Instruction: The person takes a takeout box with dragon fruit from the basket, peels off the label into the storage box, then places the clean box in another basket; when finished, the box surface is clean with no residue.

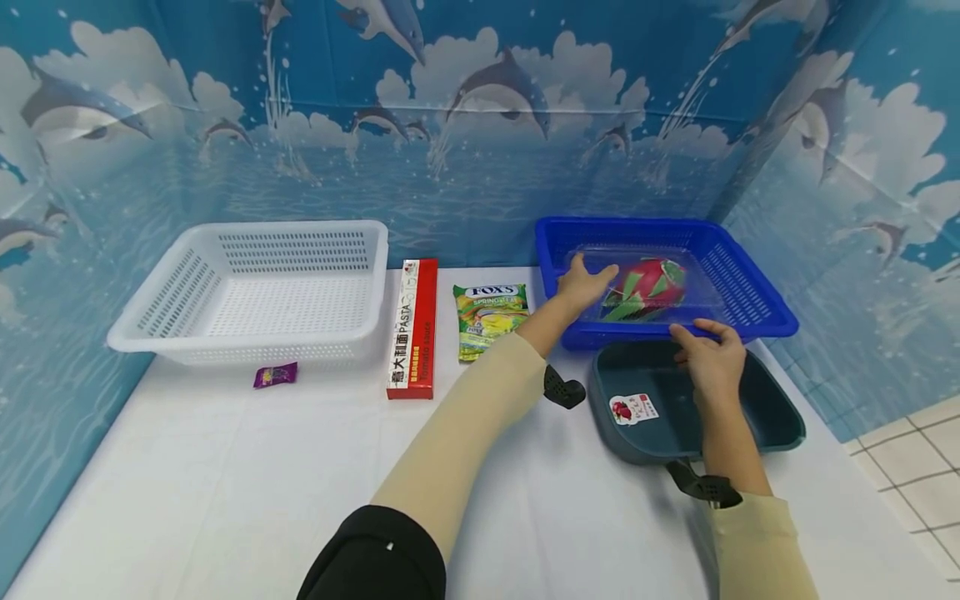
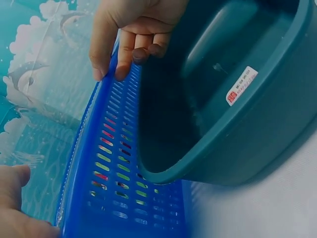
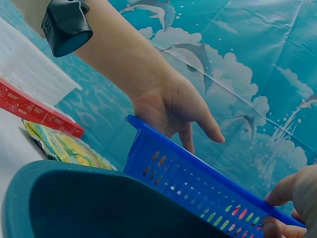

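Note:
A blue basket (image 1: 750,283) stands at the back right, holding a dragon fruit (image 1: 652,287) under or inside clear plastic (image 1: 701,292). My left hand (image 1: 581,285) reaches over the basket's left end and touches the plastic there, thumb and fingers spread; its fingertips are partly hidden. At the front rim, my right hand (image 1: 714,362) pinches the basket edge, thumb above and fingers below, as the right wrist view shows. Whether it also holds the plastic's edge is unclear. A dark green basin (image 1: 637,442) with a white label (image 1: 633,409) sits under my right forearm, against the basket's front.
A white basket (image 1: 247,343) is at the back left, with a small purple packet (image 1: 275,375) in front. Between the baskets lie a red pasta box (image 1: 423,333) and a green Fox's bag (image 1: 487,317). A dolphin-print curtain (image 1: 480,183) borders the white table (image 1: 225,475).

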The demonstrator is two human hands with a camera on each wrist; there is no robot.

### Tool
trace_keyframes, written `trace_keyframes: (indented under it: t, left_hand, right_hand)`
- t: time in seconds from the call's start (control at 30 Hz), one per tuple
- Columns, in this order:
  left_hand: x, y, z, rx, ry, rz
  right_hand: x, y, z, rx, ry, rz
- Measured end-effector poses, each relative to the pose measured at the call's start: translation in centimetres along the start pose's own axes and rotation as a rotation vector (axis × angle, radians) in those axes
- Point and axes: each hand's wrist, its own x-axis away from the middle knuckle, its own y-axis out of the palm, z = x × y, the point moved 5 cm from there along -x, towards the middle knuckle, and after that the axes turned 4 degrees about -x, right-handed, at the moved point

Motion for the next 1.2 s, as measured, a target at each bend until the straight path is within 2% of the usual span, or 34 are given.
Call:
trace_keyframes:
  t: [0.13,0.23,0.4,0.5,0.6,0.7,0.87,1.03,1.2]
  left_hand:
    - [-0.1,0.1,-0.1,0.036,-0.010,0.003]
    - [0.1,0.0,-0.1,0.030,0.019,0.033]
    - [1.0,-0.6,0.1,0.022,0.149,0.106]
    - [1.6,-1.0,0.2,0.050,0.240,0.141]
    - [2.3,-1.6,0.0,0.091,0.311,0.151]
    - [3.3,-2.2,-0.1,0.122,0.364,0.113]
    - [5.5,-3.8,-0.4,0.127,0.432,-0.012]
    - [7.7,-6.0,-0.7,0.112,0.483,-0.095]
    - [10.2,-8.9,-1.7,0.089,0.540,-0.130]
  right_hand:
    - [0.0,0.0,0.0,-0.004,-0.005,0.004]
    - [-0.1,0.1,0.0,-0.008,-0.007,0.003]
    - [0.1,0.2,0.0,-0.002,0.001,0.002]
    - [0.1,0.2,-0.1,-0.005,0.004,-0.004]
    - [0.2,0.2,-0.1,-0.020,0.004,-0.010]
    - [0.2,0.1,-0.1,-0.035,0.002,-0.006]
    - [0.2,0.0,-0.1,-0.052,0.017,-0.009]
    - [0.2,0.1,-0.1,-0.050,0.025,-0.008]
    - [0.3,0.2,-0.1,-0.005,0.027,-0.019]
